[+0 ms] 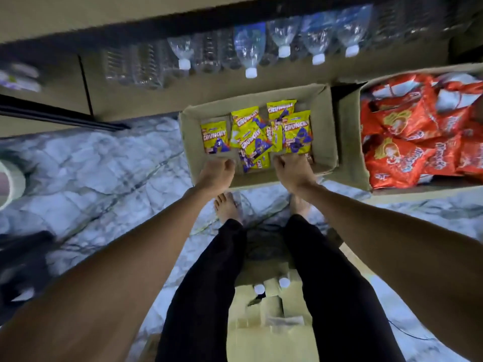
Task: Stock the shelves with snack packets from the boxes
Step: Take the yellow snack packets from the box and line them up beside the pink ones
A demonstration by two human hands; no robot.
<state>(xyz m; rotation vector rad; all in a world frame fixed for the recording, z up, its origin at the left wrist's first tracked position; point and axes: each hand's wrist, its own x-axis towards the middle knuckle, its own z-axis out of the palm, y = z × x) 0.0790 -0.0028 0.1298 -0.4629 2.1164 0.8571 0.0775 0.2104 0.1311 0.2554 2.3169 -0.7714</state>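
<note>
An open cardboard box (325,131) on the floor holds several yellow Crunchy snack packets (214,138). My left hand (215,173) is at the box's near rim on the left, fingers curled down over it. My right hand (292,171) curls over the same rim further right, its knuckles against a yellow packet (298,131). The fingertips of both hands are hidden. A second box (351,163) to the right is full of orange-red snack packets (407,142). The shelf (146,100) behind the boxes carries clear water bottles (249,50).
My bare feet (226,207) stand on marble floor just behind the yellow-packet box. Another cardboard box (269,333) with bottle caps lies between my legs. A tape roll (10,181) is at the left edge, with a dark object (21,267) at lower left.
</note>
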